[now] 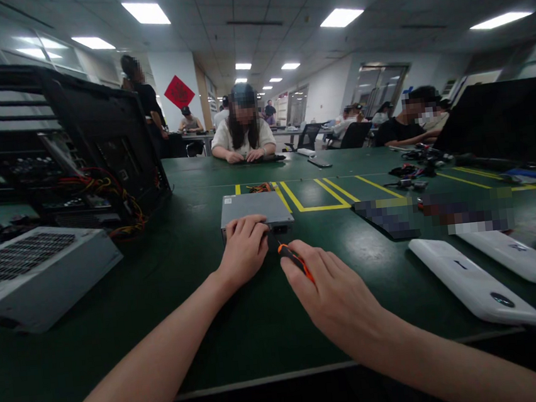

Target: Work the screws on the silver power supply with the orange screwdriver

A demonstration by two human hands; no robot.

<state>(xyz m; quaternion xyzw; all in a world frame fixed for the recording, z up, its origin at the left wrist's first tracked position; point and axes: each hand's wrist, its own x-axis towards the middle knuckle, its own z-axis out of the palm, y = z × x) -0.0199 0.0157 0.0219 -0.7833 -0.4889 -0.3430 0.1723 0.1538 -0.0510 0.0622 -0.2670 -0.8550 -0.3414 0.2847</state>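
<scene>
Flat grey metal box [255, 210]: centre of green surface [184, 266], lid on. Left hand [244, 249] pressed flat on its near edge. Right hand [327, 293], grip pinching orange-handled screwdriver [295, 260] at near side; unfastening judged barely begun.

Green desk [205, 333] with yellow tape lines [315, 199] marked mid-surface. Far left: open black PC case [77, 137], red and yellow wiring [116, 196] spilling out its front. Just in front of it, a grey perforated panel [32, 268] lying flat. Right side: two white oblong covers [475, 282] side by side near the desk edge. Cable clutter [412, 174] further back right. A person in a white top [243, 137] seated across the desk, another in black [407, 127] at right.
</scene>
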